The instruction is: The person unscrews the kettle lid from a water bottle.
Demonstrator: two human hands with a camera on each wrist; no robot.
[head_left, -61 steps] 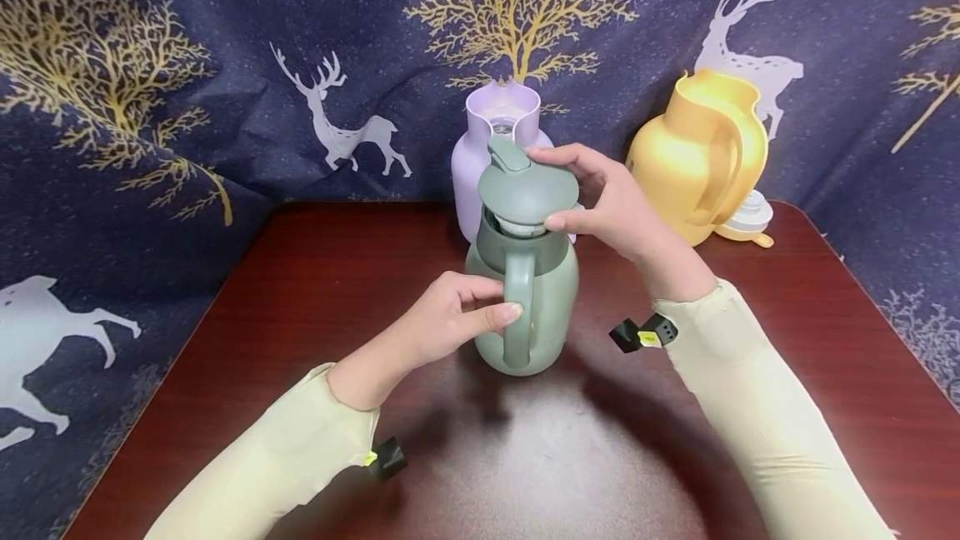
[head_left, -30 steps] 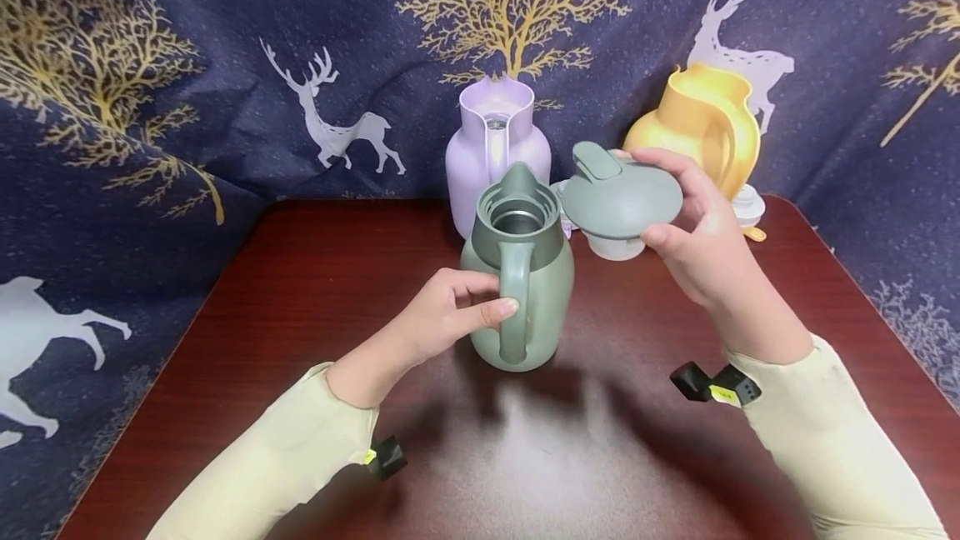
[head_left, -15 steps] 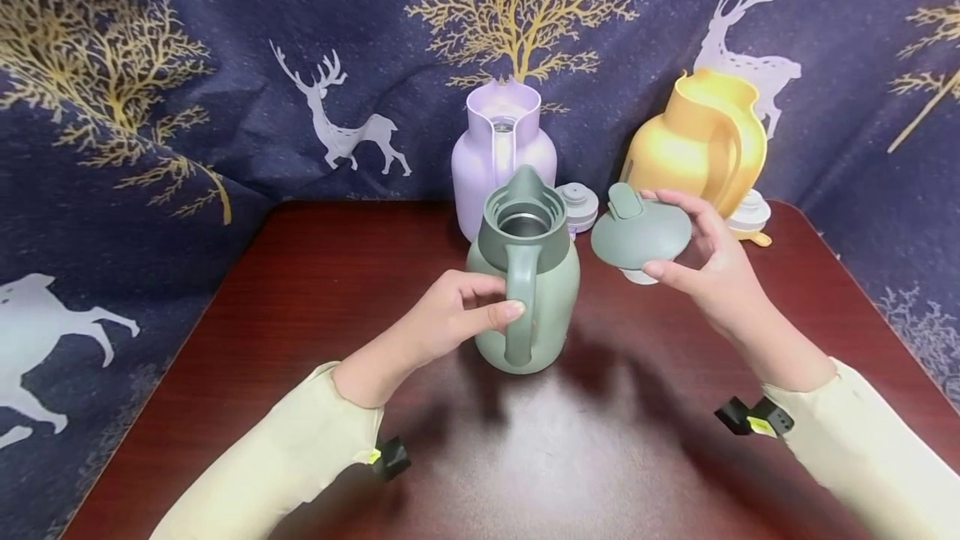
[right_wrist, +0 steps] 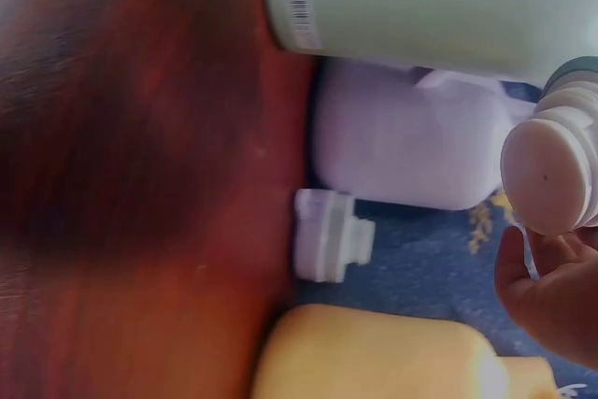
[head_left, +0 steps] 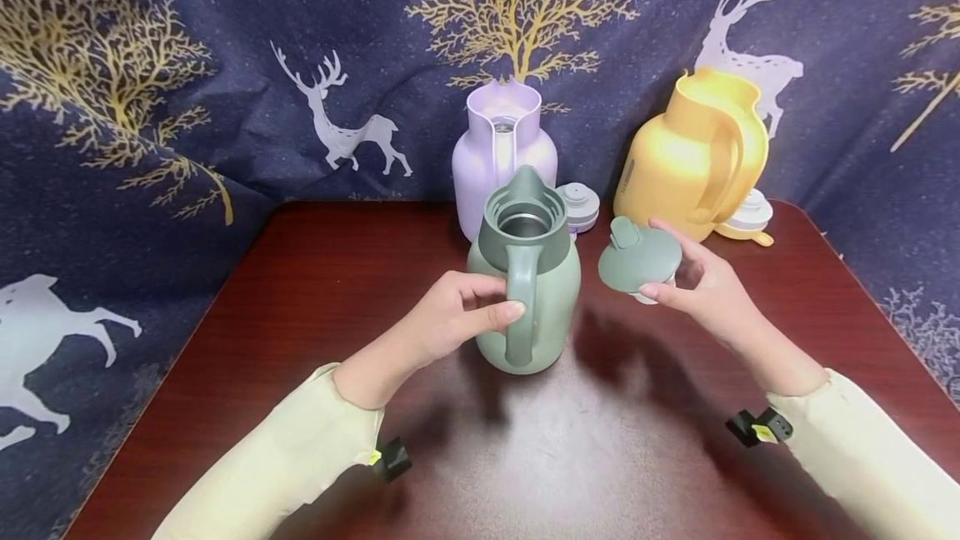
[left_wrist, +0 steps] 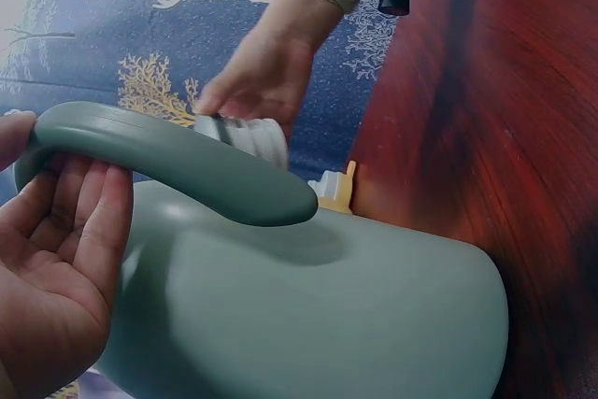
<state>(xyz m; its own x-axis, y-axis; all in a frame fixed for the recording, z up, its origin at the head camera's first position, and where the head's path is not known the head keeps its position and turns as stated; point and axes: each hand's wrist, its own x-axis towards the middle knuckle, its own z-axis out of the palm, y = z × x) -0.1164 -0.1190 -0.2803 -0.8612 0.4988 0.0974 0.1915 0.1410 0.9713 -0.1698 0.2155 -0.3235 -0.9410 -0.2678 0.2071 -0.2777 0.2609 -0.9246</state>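
Observation:
A green thermos jug [head_left: 558,298] stands upright on the table, its mouth uncovered and its handle facing me. My left hand [head_left: 457,315] grips that handle [left_wrist: 168,151], thumb on one side and fingers behind. To the right of the jug, my right hand [head_left: 708,286] holds the green lid [head_left: 641,258] by its edge, above the table. The lid's white stopper [right_wrist: 547,175] points downward and is mostly hidden under the lid in the head view.
Behind the green jug is a lilac jug [head_left: 468,169], with its upturned lid [head_left: 577,205] beside it. A yellow jug [head_left: 667,161] stands at the back right, near another upturned lid [head_left: 750,211]. A patterned cloth [head_left: 247,132] hangs behind the table [head_left: 300,273].
My right hand has lifted the lid off the green jug, carried it right, then lowered it closer to the table. My left hand stays on the handle.

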